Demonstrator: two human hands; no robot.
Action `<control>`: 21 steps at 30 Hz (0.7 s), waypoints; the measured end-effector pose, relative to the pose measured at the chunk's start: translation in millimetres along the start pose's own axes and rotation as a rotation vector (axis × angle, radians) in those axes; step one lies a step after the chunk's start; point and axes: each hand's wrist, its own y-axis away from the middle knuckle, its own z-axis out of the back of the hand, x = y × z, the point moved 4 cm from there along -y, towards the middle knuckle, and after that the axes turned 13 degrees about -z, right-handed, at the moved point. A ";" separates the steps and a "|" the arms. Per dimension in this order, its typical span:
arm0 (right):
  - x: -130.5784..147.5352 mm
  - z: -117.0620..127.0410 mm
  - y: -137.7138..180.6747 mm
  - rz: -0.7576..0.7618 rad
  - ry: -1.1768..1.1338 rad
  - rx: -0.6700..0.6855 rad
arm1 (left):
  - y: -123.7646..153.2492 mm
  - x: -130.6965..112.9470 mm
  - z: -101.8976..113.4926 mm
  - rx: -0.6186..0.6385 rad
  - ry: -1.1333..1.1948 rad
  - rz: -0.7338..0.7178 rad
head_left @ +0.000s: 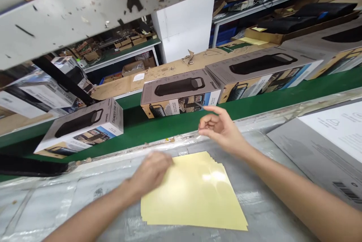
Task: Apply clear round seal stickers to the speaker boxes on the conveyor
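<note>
A stack of glossy yellow sheets [192, 196] lies fanned a little on the plastic-covered worktop. My left hand [154, 170] is curled closed at the upper left edge of this stack and blurred by motion; its fingertips and anything in them are hidden. Above the upper right of the stack, my right hand [220, 127] is raised, thumb and index finger apart and the other fingers curled. Nothing clear shows between them. Just beyond its index finger stands a printed speaker carton [181, 93] on the green conveyor belt [132, 117].
Another speaker carton [85, 127] lies to the left on the belt, and a longer one [260, 68] to the right. A large grey and white box [325, 151] occupies the right of the worktop [113, 212]. Overhead runs a scuffed white beam [93, 16]; a black post [65, 81] stands at left.
</note>
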 end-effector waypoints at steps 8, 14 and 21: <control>2.1 -8.9 -104.6 0.235 0.755 0.000 | -124.0 154.1 18.1 -0.250 -0.390 0.413; -14.8 -25.1 -137.1 0.422 0.959 0.019 | -117.0 164.4 7.8 -0.270 -0.436 0.428; -19.9 -19.5 -136.6 0.481 0.879 -0.172 | -112.6 168.5 8.2 -0.284 -0.454 0.417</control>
